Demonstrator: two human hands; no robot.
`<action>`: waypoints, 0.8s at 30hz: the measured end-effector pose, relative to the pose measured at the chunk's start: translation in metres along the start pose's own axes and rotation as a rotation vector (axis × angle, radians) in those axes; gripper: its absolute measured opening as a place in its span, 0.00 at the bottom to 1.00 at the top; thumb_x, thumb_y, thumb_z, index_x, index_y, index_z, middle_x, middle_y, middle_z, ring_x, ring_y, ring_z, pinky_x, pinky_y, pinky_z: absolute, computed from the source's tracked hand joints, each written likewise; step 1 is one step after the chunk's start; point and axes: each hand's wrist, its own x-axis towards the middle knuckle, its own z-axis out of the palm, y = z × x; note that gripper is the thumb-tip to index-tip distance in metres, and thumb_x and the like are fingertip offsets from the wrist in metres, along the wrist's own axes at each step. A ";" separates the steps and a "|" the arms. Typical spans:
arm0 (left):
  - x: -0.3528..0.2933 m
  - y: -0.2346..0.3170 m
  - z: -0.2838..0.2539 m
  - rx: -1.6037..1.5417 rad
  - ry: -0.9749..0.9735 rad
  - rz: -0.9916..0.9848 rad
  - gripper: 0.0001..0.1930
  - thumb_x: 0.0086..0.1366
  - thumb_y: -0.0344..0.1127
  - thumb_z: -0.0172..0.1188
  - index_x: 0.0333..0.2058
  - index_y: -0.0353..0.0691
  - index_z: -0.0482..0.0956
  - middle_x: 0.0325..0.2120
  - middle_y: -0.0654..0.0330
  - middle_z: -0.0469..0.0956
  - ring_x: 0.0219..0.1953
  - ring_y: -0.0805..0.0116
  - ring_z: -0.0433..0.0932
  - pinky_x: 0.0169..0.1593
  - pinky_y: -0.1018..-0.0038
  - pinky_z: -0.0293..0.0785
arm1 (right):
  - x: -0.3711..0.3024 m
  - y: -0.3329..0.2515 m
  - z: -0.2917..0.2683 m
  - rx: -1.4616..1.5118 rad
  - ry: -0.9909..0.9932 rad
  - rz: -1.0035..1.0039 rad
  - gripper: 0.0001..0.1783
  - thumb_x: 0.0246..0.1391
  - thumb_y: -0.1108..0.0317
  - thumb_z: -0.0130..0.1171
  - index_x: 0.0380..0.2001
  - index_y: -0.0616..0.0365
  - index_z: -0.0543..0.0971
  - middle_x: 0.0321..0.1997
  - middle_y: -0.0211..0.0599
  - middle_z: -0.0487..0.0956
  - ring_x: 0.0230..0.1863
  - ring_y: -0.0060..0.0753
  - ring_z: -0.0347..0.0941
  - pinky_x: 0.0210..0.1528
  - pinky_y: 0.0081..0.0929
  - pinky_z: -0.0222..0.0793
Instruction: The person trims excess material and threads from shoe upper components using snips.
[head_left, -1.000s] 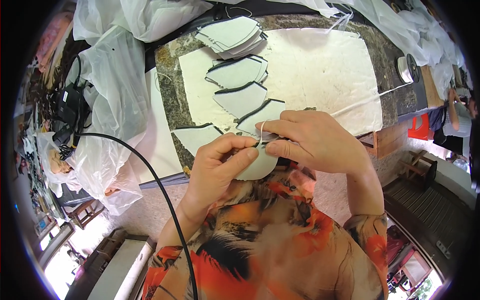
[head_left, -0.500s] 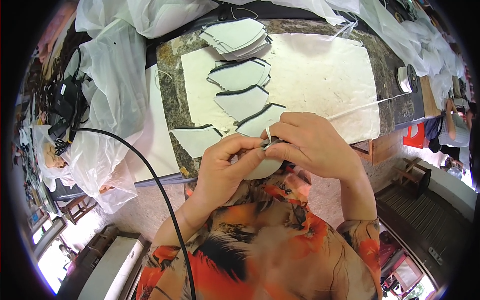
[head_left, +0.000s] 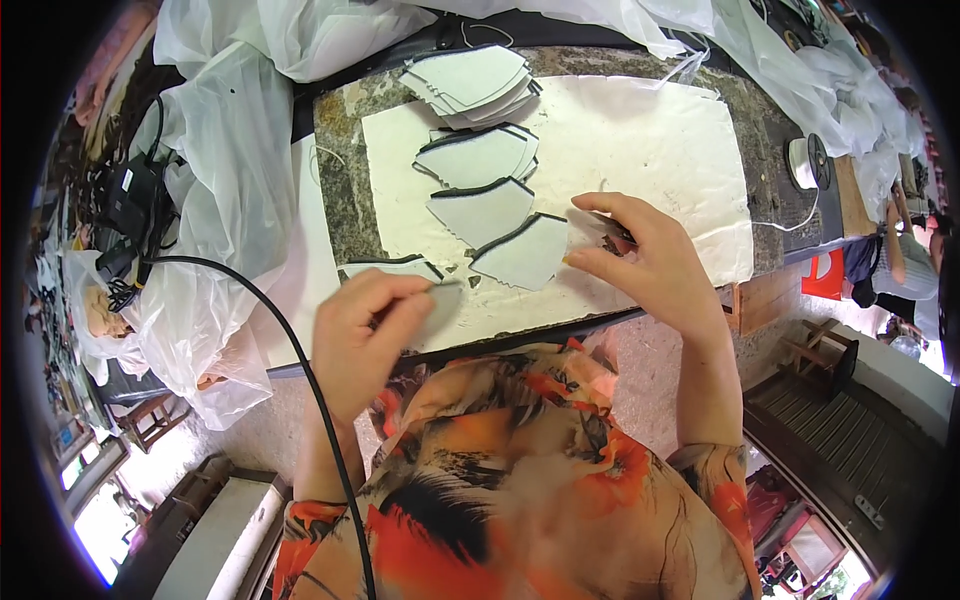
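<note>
My left hand is at the near left of the worktable, fingers closed on a small pale cut piece blurred by motion. Just beyond it lies a white curved piece with a dark edge, partly covered by the hand. My right hand hovers over the white sheet with thumb and forefinger apart. A small dark object sits within its curled fingers; its kind is not clear. Beside that hand is another dark-edged white piece, with one more beyond it.
Farther back, similar pieces form a small stack and a taller one. A spool of white tape stands at the right. Clear plastic sheeting covers the left side. A black cable hangs across my left arm.
My hands have parted: the left moved left with the pale piece, the right moved right and away from me. The white tape, stretched to my hands before, now hangs slack by the spool.
</note>
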 end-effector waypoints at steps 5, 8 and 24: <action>0.010 0.000 0.007 0.665 0.340 0.387 0.15 0.59 0.33 0.68 0.45 0.39 0.84 0.36 0.57 0.77 0.42 0.56 0.75 0.47 0.63 0.71 | 0.006 0.009 0.021 -0.113 0.055 0.000 0.23 0.53 0.63 0.67 0.52 0.57 0.79 0.41 0.42 0.80 0.40 0.36 0.78 0.45 0.29 0.73; 0.009 0.003 0.029 0.699 0.277 0.470 0.18 0.59 0.33 0.68 0.50 0.42 0.82 0.45 0.55 0.75 0.48 0.53 0.74 0.53 0.62 0.70 | 0.004 0.009 0.030 -0.135 0.060 -0.053 0.22 0.53 0.64 0.65 0.52 0.56 0.79 0.40 0.42 0.79 0.39 0.42 0.78 0.43 0.33 0.73; 0.010 0.005 0.055 -0.209 -0.177 0.123 0.19 0.66 0.30 0.63 0.55 0.36 0.76 0.47 0.58 0.75 0.43 0.73 0.75 0.48 0.76 0.73 | -0.042 -0.009 0.029 -0.275 -0.228 -0.563 0.09 0.48 0.70 0.59 0.36 0.53 0.77 0.30 0.31 0.71 0.35 0.37 0.72 0.36 0.35 0.69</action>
